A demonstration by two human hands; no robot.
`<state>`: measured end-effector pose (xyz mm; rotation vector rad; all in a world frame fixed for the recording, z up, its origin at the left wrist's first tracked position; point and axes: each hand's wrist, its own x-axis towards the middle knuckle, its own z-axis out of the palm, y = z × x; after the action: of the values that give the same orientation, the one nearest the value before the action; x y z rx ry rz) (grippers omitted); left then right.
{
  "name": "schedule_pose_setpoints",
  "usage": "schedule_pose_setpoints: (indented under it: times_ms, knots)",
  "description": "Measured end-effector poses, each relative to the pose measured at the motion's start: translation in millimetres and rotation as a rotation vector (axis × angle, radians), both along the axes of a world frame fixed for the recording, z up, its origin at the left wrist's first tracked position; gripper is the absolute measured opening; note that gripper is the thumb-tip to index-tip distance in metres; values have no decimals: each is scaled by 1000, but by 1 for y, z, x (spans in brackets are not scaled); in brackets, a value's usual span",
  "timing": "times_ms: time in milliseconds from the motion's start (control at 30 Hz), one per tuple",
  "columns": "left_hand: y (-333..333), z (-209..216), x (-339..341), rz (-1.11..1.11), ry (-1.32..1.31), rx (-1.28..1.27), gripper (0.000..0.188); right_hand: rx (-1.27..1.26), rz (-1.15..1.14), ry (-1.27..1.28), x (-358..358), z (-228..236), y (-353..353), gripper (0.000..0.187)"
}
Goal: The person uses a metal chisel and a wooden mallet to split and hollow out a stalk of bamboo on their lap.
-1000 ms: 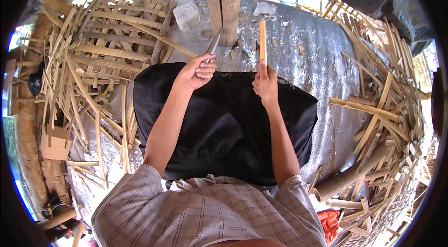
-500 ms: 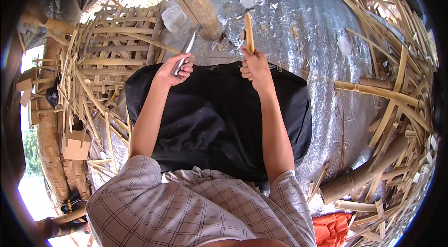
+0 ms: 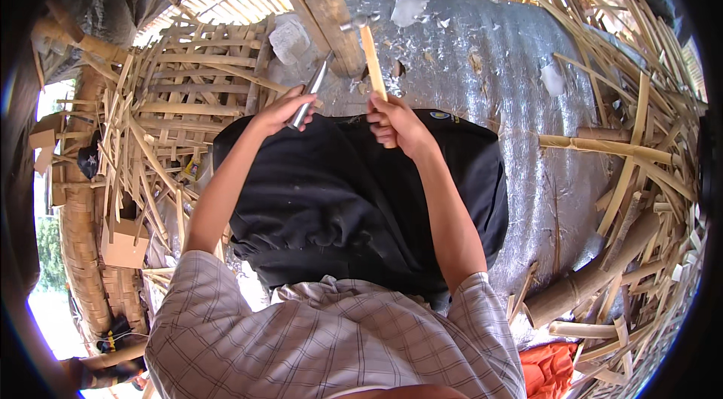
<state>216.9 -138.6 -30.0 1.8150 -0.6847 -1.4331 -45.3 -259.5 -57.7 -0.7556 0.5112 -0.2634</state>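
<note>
My left hand (image 3: 291,110) is closed round a silvery steel chisel (image 3: 309,94), which tapers to a narrow tip slanting up and away from me. Close to that tip stands the lower end of a squared wooden beam (image 3: 324,11). My right hand (image 3: 395,125) grips a hammer (image 3: 372,60) by its pale wooden handle, low down near the butt. The small metal head is raised at the far end, in front of the beam as I see it. Both hands are over the far edge of the black cloth (image 3: 354,195) across my lap.
Silvery sheeting (image 3: 527,105) with scraps and chips covers the ground. A woven bamboo panel (image 3: 196,90) and a whitish block (image 3: 289,42) lie far left. Bamboo strips (image 3: 648,135) and a thick bamboo pole (image 3: 595,271) crowd the right. An orange cloth (image 3: 548,369) lies near right.
The hammer has swung left, its head now by the beam. My right hand has shifted slightly left and lower; my left hand with the chisel has moved a little right.
</note>
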Motion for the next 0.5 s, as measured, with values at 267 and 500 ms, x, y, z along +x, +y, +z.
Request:
schedule_pose_setpoints:
  times_ms: [267, 500]
  knots:
    - [0, -28, -14, -23, -115, -130, 24, 168, 96, -178, -8, -6, -1, 38]
    - [-2, -35, -8, -45, -104, -193, 23, 126, 246, -354, -25, 5, -10, 40]
